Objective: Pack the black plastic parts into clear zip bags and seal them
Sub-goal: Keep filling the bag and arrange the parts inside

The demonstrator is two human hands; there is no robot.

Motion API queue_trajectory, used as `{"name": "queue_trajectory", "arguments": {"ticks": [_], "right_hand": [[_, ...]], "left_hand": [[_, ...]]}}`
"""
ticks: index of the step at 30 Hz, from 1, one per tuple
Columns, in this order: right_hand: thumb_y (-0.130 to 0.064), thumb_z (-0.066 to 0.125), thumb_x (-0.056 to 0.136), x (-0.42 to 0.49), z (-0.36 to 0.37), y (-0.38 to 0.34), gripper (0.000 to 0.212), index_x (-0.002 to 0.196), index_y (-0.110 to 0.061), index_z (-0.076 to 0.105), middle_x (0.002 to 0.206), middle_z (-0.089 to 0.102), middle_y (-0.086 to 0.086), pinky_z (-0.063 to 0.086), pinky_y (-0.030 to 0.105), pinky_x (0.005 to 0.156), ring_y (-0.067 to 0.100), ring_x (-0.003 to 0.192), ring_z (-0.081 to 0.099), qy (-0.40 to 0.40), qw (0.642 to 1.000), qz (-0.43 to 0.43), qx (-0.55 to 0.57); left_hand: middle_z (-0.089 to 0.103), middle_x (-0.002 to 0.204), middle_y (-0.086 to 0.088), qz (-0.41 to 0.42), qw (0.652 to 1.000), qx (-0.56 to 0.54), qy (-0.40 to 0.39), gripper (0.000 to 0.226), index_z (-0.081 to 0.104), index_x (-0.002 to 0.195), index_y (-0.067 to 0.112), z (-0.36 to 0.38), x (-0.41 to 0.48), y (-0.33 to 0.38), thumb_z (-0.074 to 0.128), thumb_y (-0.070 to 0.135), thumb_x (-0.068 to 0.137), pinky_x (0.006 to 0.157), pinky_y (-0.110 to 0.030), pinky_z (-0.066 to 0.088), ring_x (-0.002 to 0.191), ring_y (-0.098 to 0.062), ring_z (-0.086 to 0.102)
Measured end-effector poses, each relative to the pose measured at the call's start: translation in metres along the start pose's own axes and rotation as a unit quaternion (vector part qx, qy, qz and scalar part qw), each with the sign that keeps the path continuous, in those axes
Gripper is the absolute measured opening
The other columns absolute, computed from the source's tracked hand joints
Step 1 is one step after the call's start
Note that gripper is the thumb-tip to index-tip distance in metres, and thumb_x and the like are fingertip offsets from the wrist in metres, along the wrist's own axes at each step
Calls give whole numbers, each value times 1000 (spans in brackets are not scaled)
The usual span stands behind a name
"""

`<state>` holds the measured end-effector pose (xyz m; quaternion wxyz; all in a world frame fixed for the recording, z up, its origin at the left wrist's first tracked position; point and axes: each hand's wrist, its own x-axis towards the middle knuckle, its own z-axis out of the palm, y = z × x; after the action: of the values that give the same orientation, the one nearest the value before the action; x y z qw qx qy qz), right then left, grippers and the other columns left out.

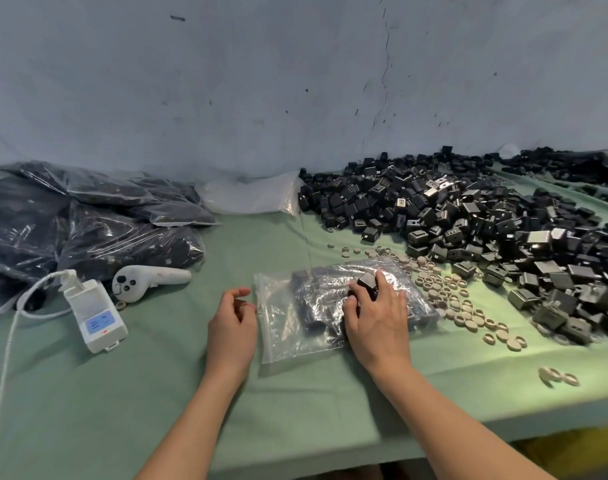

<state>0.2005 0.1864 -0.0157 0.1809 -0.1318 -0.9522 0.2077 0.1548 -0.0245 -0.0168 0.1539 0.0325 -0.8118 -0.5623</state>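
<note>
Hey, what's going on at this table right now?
A person is filling a clear zip bag lying on the green table. The right hand grips one black part over the bag, which already holds several. The left hand sits by the bag's left edge; whether it holds the edge is unclear. A loose pile of parts lies to the right, filled bags on the left.

Dim, bluish light, soft picture.
Brighter patch falls at right on the cloth (468, 358); glare glints off the bag (295, 306); edges bend.
</note>
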Motion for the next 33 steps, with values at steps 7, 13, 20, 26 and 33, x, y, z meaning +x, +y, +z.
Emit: {"name": "queue_trajectory", "arguments": {"ticks": [7, 13, 20, 26, 33], "right_hand": [[-24, 51, 99, -4, -4, -2, 32, 128, -15, 61, 141, 44, 13, 36, 48, 112, 31, 126, 46, 50, 997, -56, 9], [-3, 68, 88, -5, -2, -3, 25, 112, -12, 67, 127, 53, 17, 58, 47, 87, 36, 105, 61, 130, 978, -152, 60], [-8, 70, 85, -7, -4, -5, 57, 128, -19, 35, 125, 51, 9, 58, 40, 65, 30, 83, 65, 142, 971, -165, 100], [-13, 67, 91, -9, -4, -5, 69, 147, -28, 30, 133, 54, 4, 56, 40, 69, 28, 91, 68, 100, 974, -168, 117], [-9, 65, 94, -5, -2, -6, 34, 127, -16, 63, 114, 70, 0, 55, 35, 82, 21, 96, 68, 74, 972, -198, 107]], "left_hand": [[68, 85, 2, 19, 999, 32, -6, 25, 58, 103, 27, 0, -1, 1, 48, 7, 92, 73, -35, 47, 80, -20, 63], [68, 88, 5, 78, 996, 38, 12, 25, 61, 100, 28, 0, -11, 17, 47, 8, 94, 76, -40, 50, 78, -23, 61], [67, 102, 13, 142, 979, 57, -133, 21, 61, 119, 27, 41, -23, 53, 54, 31, 99, 99, -40, 46, 98, -10, 63], [70, 91, 7, 62, 968, -4, -241, 15, 63, 111, 29, 54, -20, 53, 57, 24, 98, 66, -17, 52, 75, -1, 65], [67, 99, 7, 25, 971, -44, -232, 9, 61, 104, 27, 39, -11, 41, 62, 23, 96, 68, -6, 44, 79, 9, 62]]}}
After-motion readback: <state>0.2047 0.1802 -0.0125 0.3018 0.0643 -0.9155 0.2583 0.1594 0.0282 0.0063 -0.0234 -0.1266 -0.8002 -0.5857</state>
